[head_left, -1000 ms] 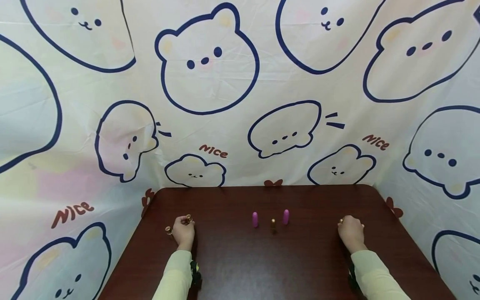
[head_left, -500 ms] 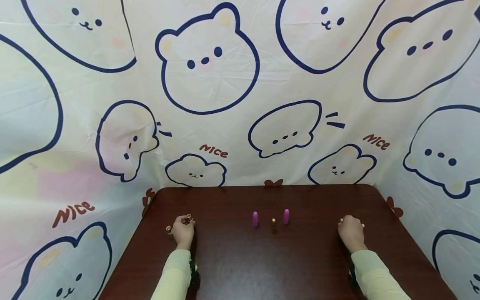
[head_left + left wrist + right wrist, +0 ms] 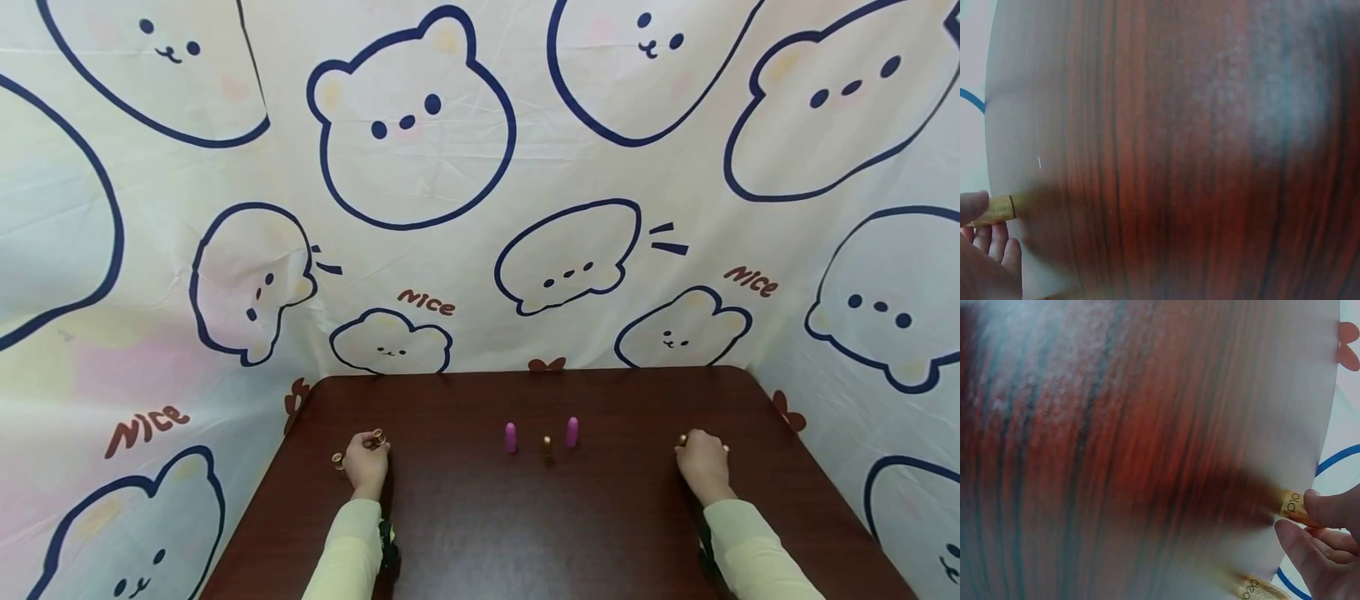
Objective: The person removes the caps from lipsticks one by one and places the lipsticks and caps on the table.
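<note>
Both hands rest on a dark reddish-brown wooden table point(image 3: 465, 533), its grain running in long streaks in the wrist views. The left hand point(image 3: 366, 461) sits near the left edge, fingers curled into a loose fist with gold-coloured bands point(image 3: 377, 436) at the fingertips; nothing is gripped. The left wrist view catches one gold tip point(image 3: 996, 210) resting on the wood beside the fingers point(image 3: 994, 240). The right hand point(image 3: 702, 465) lies well apart on the right side, also curled under, holding nothing, with gold caps point(image 3: 1292, 506) showing on its fingertips in the right wrist view.

Between the hands, towards the middle of the table, three small items stand upright: a pink piece point(image 3: 511, 437), a small gold-topped piece point(image 3: 547, 448) just in front, and a second pink piece point(image 3: 572, 432). Neither hand touches them.

Around the table hangs a cream cloth backdrop point(image 3: 480, 183) printed with navy-outlined bear faces and the word "Nice" in red-brown. Pale yellow sleeves point(image 3: 348, 550) cover both forearms.
</note>
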Demonstrator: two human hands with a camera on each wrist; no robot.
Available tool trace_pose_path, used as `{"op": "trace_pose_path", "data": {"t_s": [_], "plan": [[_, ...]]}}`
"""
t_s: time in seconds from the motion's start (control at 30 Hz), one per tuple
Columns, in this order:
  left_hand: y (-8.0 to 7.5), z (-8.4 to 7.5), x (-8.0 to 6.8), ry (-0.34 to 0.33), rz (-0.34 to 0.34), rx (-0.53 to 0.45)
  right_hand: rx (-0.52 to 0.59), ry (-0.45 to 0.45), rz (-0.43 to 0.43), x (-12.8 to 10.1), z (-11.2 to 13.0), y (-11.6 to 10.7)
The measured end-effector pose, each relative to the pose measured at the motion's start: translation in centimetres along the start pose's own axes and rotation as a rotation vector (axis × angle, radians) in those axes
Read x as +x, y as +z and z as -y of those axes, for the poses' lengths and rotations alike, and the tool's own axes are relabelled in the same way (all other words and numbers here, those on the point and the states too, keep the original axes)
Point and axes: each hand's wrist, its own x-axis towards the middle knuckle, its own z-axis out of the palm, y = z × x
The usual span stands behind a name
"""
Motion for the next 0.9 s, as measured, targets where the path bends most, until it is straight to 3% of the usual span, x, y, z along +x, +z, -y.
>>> {"op": "trace_pose_path", "data": {"t_s": [0.37, 0.67, 0.9], "plan": [[-0.2, -0.2, -0.1, 0.0, 0.01, -0.006, -0.012, -0.024, -0.079, -0.3, 2.2, -1.4], [-0.6, -0.5, -0.2, -0.012, 0.022, 0.024, 0.002, -0.131, -0.164, -0.2, 5.8, -1.4], [-0.7, -0.6, -0.1, -0.022, 0.045, 0.031, 0.096, -0.207, -0.095, -0.2, 8.4, -0.9]]}}
